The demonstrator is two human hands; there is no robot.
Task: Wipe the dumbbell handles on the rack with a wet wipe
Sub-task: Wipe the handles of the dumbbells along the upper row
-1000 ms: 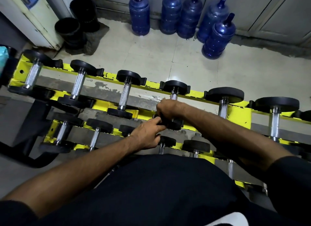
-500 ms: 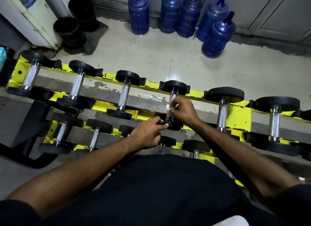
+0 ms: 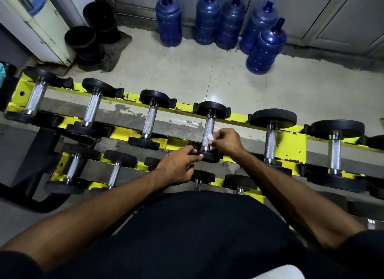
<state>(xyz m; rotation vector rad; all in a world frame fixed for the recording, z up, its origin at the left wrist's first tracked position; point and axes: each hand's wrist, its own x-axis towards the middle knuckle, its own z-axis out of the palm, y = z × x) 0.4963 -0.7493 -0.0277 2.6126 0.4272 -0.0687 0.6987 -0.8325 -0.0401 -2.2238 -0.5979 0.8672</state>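
A yellow rack [image 3: 291, 141] holds several black dumbbells with knurled steel handles on two tiers. My right hand [image 3: 227, 140] pinches a small white wet wipe [image 3: 211, 138] against the right side of the fourth upper dumbbell's handle [image 3: 208, 131], near its lower end. My left hand [image 3: 178, 167] grips the near black weight plate [image 3: 208, 155] of that same dumbbell, fingers curled over its rim. The far plate [image 3: 212, 109] sits in the rack's back cradle.
Several blue water jugs [image 3: 265, 48] stand on the tiled floor beyond the rack. Black buckets [image 3: 83, 41] sit on a mat at the back left beside a white cabinet [image 3: 35, 23]. More dumbbells [image 3: 334, 152] fill the rack on both sides.
My right hand came off the near plate, rose up the handle with the wipe, then slid back down toward the lower end. The left hand stayed on the near plate.
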